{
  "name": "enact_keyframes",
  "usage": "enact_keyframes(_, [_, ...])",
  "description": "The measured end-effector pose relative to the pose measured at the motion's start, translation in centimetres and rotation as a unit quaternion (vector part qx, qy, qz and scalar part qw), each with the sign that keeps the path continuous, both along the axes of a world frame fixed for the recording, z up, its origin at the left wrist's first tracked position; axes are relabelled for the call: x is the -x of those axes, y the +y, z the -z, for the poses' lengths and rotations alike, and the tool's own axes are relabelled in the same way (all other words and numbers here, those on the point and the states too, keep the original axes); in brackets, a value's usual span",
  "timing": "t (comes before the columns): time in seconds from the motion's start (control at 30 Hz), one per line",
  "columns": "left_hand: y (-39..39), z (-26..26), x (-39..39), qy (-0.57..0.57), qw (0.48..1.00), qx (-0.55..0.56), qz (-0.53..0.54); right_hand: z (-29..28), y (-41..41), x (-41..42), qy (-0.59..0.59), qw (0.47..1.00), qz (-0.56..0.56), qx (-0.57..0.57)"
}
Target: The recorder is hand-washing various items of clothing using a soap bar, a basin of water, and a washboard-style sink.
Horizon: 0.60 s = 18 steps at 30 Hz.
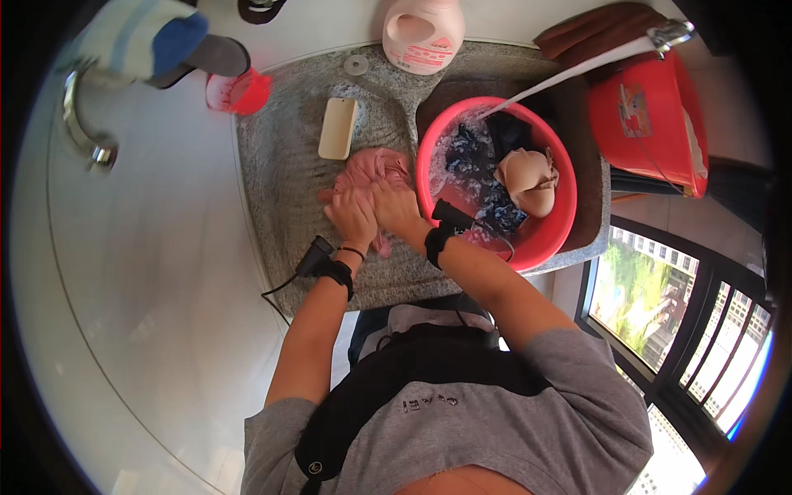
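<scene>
On the ribbed washboard side of a stone laundry sink [284,204] lies a bunched, wet-looking pink cloth garment [374,164]. My left hand [351,216] grips it on its near left part, with the fingers curled into the fabric. Close beside, my right hand [395,203] also grips the garment, its fingers hidden in the folds. To the right, a red plastic basin [427,158] sits in the sink bowl, with my right wrist near its rim. Sudsy water fills the basin, holding dark blue clothes [467,148] and a beige bra [526,179]. Water streams into it from a metal tap [671,34].
A cream soap dish [338,130] lies beyond the garment, left of the basin. A pink detergent jug [424,37] stands at the back rim, and a red cup [250,93] at the back left. A red bucket [637,117] is at the right. Cables hang from both wrist devices.
</scene>
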<state>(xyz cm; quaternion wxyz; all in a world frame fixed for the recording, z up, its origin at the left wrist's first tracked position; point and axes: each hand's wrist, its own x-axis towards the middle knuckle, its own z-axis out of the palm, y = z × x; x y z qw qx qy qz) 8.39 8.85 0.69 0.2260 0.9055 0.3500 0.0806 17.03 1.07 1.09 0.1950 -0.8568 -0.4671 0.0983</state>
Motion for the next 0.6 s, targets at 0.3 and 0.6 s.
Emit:
enact_keyframes(0.3, [4.2, 0.3, -5.0, 0.100, 0.989, 0.069, -0.085, -0.9, 5.8, -4.3, 0.074, 0.972, -0.030, 0.220])
enact_keyframes(0.6, [3.6, 0.3, -0.3, 0.019, 0.993, 0.119, 0.005, 0.4, 3.1, -1.0, 0.022, 0.989, 0.142, -0.036])
